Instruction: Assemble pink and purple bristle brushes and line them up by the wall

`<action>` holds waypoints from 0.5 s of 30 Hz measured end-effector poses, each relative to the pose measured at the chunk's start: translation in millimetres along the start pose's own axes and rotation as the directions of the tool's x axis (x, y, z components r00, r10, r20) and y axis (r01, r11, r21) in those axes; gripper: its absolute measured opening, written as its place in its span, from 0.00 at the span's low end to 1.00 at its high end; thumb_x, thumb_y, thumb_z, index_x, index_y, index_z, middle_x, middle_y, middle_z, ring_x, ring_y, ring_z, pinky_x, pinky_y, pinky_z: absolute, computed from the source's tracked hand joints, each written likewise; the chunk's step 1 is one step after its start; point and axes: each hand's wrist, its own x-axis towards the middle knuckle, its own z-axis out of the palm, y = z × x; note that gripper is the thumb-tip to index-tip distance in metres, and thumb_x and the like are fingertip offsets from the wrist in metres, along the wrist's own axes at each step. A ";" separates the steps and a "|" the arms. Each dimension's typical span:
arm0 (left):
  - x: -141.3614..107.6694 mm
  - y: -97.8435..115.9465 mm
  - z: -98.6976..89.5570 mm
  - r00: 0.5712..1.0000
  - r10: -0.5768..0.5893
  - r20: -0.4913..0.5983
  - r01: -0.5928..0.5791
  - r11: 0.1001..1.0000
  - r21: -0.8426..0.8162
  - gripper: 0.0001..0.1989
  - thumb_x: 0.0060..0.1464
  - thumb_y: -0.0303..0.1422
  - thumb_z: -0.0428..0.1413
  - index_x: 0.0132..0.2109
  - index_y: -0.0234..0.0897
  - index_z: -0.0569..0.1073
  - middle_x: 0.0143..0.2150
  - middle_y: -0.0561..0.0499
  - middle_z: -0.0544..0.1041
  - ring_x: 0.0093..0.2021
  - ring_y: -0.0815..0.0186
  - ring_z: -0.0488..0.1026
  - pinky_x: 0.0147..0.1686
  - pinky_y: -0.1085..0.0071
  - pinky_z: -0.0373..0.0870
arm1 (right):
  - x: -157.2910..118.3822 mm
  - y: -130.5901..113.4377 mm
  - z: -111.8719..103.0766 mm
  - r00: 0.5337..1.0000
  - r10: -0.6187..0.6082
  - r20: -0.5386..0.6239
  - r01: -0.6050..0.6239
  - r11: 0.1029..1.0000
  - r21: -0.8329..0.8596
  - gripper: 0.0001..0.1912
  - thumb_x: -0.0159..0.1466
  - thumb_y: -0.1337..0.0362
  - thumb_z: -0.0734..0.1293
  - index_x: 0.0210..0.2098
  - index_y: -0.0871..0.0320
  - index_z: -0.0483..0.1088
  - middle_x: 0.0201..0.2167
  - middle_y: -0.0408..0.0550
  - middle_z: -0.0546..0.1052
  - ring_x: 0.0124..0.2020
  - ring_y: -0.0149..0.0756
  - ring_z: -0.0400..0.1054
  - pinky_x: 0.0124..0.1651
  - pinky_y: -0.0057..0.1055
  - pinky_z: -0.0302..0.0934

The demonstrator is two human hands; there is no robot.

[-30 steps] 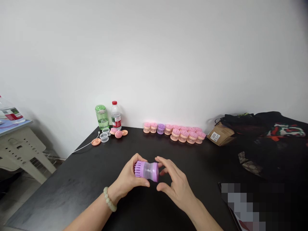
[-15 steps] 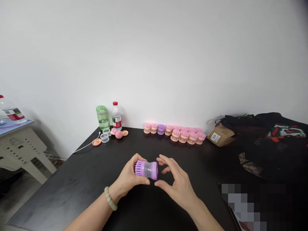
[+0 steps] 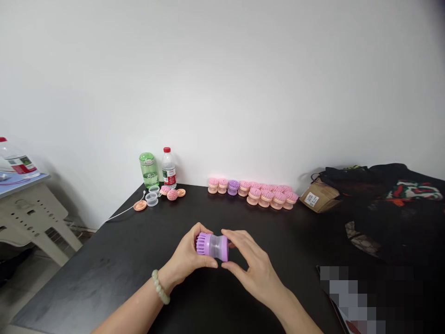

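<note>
A purple scrub brush (image 3: pixel 216 247) with soft bristles, a clear waisted middle and a purple end cap lies sideways between my hands above the dark table. My left hand (image 3: pixel 194 250), with a beaded bracelet at its wrist, grips it round the bristle end. From the other side, my right hand (image 3: pixel 252 262) has its thumb and index finger at the lower and upper edges of the cap, and its other fingers sit behind, partly hidden. Near the wall stand several pink brushes (image 3: pixel 265 197) and one smaller-looking purple brush (image 3: pixel 232 187), bristles up.
On the left are loose pink bristle heads (image 3: pixel 172 194), clear rings (image 3: pixel 151 199), a peach cap (image 3: pixel 140 205), a white cable (image 3: pixel 120 215), a green bottle (image 3: pixel 149 170) and a water bottle (image 3: pixel 169 169). To the right lie a cardboard package (image 3: pixel 320 197) and dark fabric (image 3: pixel 375 208).
My right hand has moved left and its fingers have closed in on the brush's end cap. My left hand keeps its grip, nearly still.
</note>
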 end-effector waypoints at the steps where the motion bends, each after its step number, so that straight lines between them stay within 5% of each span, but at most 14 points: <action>1: 0.0 0.6 0.0 1.000 0.010 -0.002 -0.010 1.000 0.017 0.31 0.32 0.41 0.74 0.40 0.38 0.67 0.35 0.55 0.71 0.32 0.68 0.63 0.32 0.73 0.60 | 0.2 -0.5 0.8 1.000 -0.004 0.013 0.004 1.000 0.002 0.24 0.67 0.63 0.67 0.61 0.51 0.64 0.49 0.54 0.76 0.47 0.45 0.73 0.49 0.45 0.73; 6: 0.7 0.5 -2.4 0.996 0.083 -0.016 -0.077 0.974 0.211 0.30 0.32 0.42 0.74 0.39 0.38 0.68 0.35 0.55 0.71 0.32 0.67 0.63 0.32 0.72 0.60 | -0.5 0.1 5.8 0.983 0.164 0.084 -0.169 0.983 0.066 0.24 0.61 0.69 0.71 0.56 0.53 0.67 0.47 0.52 0.76 0.43 0.43 0.74 0.46 0.42 0.74; 11: 3.3 -8.0 -4.2 0.985 0.168 -0.030 -0.139 0.891 0.432 0.27 0.36 0.41 0.73 0.41 0.39 0.69 0.36 0.54 0.73 0.34 0.63 0.67 0.34 0.70 0.63 | -0.8 2.6 12.2 0.909 0.366 0.198 -0.385 0.921 0.064 0.27 0.57 0.73 0.71 0.55 0.54 0.67 0.47 0.50 0.76 0.45 0.43 0.74 0.52 0.45 0.71; 15: 3.6 -13.0 -0.7 0.967 0.256 -0.018 -0.186 0.746 0.639 0.22 0.39 0.36 0.72 0.41 0.41 0.71 0.38 0.52 0.74 0.37 0.58 0.70 0.37 0.66 0.65 | -2.2 6.1 21.6 0.922 0.332 0.201 -0.339 0.941 0.000 0.32 0.53 0.80 0.68 0.55 0.55 0.67 0.54 0.52 0.73 0.56 0.47 0.66 0.59 0.49 0.65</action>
